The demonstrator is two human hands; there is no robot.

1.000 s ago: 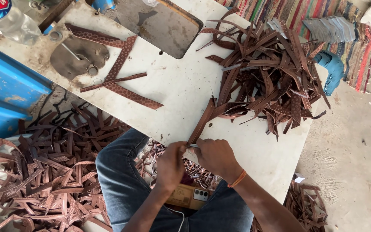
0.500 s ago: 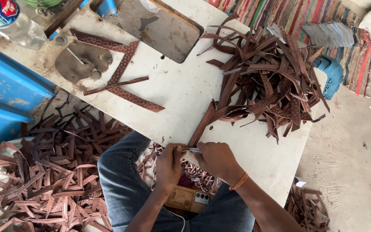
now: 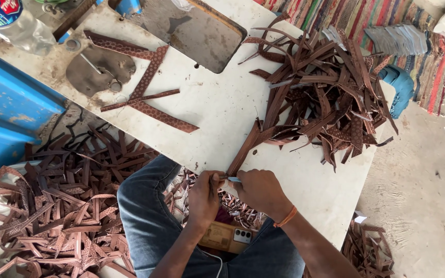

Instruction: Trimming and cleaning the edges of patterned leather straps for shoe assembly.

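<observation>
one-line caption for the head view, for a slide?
Both hands, left hand and right hand, pinch a brown strap at the white table edge.

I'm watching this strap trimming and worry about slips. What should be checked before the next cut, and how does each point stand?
1. Left hand pinching the brown strap end: ok.
2. Right hand gripping the small light-blue tool: ok.
3. Tool edge clear of the fingertips: cannot tell, too small.
4. Strap's far end free of the strap pile: not ok, it runs into it.
5. White table bare under the strap: ok.
</observation>
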